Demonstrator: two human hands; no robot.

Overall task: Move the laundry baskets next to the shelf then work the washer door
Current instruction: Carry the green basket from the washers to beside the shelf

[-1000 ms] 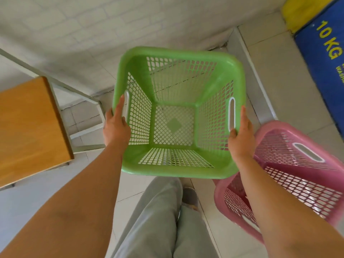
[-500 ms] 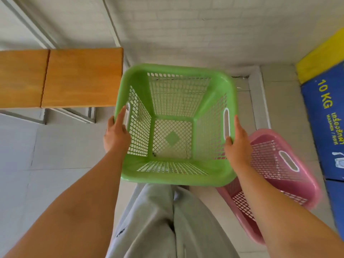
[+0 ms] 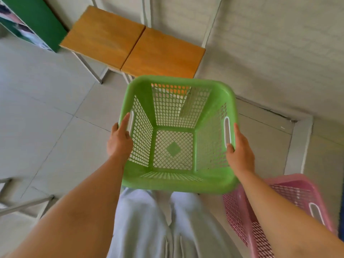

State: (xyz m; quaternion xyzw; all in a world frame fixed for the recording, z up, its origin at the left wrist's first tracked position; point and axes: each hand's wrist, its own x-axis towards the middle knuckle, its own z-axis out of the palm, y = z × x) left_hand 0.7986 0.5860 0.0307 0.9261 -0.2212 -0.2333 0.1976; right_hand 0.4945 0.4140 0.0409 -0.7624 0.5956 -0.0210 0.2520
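My left hand [image 3: 119, 140] and right hand [image 3: 240, 151] clasp the green basket [image 3: 178, 185] by its side handles, fingers [image 3: 124, 121] wrapped on the rim, carried level between them. Beyond my fingertips stands the wooden shelf [image 3: 134, 45]; I should lower evenly beside it, keeping clear of the pink basket [image 3: 290, 185] behind my right wrist
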